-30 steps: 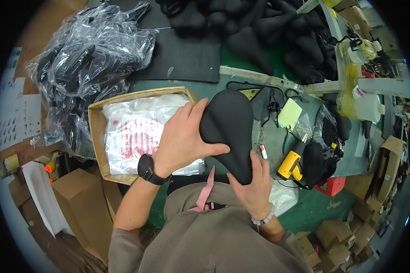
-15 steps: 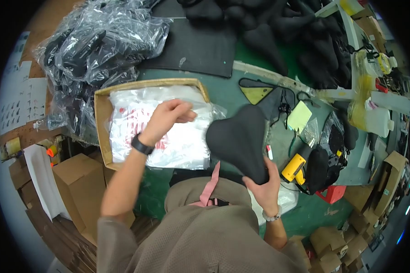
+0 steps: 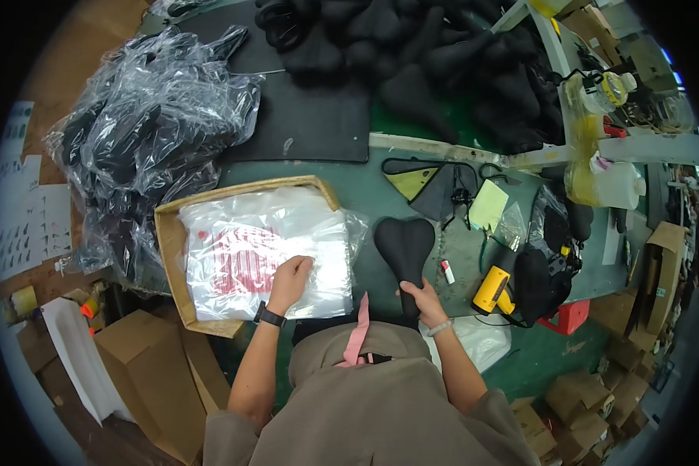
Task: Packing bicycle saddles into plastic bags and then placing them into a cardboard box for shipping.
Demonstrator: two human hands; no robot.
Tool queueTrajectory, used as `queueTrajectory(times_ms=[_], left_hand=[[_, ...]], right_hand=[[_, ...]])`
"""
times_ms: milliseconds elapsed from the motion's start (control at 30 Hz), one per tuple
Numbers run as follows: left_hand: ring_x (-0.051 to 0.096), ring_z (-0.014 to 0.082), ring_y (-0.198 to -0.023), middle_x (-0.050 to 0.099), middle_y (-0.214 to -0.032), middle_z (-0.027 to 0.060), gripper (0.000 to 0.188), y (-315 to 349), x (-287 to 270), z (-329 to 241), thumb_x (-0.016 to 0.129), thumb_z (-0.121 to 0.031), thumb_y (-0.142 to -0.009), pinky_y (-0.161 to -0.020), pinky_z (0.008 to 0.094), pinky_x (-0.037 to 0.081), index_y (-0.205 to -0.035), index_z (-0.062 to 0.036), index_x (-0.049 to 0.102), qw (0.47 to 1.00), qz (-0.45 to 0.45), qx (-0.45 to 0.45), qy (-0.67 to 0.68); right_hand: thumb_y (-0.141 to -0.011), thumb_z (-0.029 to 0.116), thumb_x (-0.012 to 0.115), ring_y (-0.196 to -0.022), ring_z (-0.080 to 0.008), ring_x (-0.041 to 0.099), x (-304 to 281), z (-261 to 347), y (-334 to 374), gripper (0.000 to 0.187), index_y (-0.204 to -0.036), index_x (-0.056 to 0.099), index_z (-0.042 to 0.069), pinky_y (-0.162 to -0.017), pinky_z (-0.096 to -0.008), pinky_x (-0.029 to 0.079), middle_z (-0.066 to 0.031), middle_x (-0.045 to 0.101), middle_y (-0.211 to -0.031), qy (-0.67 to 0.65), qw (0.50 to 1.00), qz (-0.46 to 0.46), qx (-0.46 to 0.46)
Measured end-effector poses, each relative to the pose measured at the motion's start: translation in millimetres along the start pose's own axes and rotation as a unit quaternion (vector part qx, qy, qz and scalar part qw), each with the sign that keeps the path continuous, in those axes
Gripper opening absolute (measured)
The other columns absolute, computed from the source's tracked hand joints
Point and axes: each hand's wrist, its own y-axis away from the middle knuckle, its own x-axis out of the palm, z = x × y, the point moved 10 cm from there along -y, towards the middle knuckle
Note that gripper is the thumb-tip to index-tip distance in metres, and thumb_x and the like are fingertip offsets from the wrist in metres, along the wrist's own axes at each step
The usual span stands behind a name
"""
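Black saddle has dropped lower — right fingers partly hide its nose.

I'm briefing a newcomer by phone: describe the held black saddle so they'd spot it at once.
On the green table, find the cardboard box of clear plastic bags. Just right of it, the right hand grips the narrow end of a black saddle whose wide, two-lobed end points toward the back. Unlike the heaped saddles back there, this one is held apart.
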Motion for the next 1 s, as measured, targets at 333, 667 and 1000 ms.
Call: queueTrajectory(times_ms=[333,667,1000], left_hand=[[0.056,0.0098,-0.068,0.064,-0.077,0.0030,0.026,-7,5,19,0.060,-0.020,-0.093,-0.063,0.0264,0.045,-0.100,0.0042,0.067,0.987,0.049,-0.068,0.137],[0.051,0.0083,-0.067,0.056,-0.074,-0.0008,0.021,26,-73,31,0.054,-0.020,-0.100,-0.061,0.0263,0.042,-0.090,-0.0032,0.063,0.863,-0.203,-0.066,0.457],[0.060,0.0330,-0.078,0.061,-0.079,0.0109,0.019,154,-73,-225,0.066,-0.013,-0.073,-0.072,0.0418,0.048,-0.091,-0.0059,0.066,0.872,-0.081,0.481,-0.040]], right_hand=[[-0.076,0.015,0.076,-0.101,-0.0324,0.068,104,130,149,0.093,-0.151,0.023,-0.003,-0.085,-0.0368,0.054,-0.0223,0.064,-0.122,0.325,0.853,-0.036,-0.407],[-0.079,0.025,0.073,-0.074,-0.0430,0.063,192,79,115,0.095,-0.154,0.018,0.007,-0.064,-0.0503,0.052,-0.0234,0.062,-0.091,0.681,0.646,0.036,-0.343],[-0.093,0.036,0.061,-0.061,-0.0314,0.065,200,127,142,0.053,-0.133,0.049,0.002,-0.054,-0.0421,0.053,-0.0156,0.070,-0.088,0.249,0.916,0.173,-0.262]])
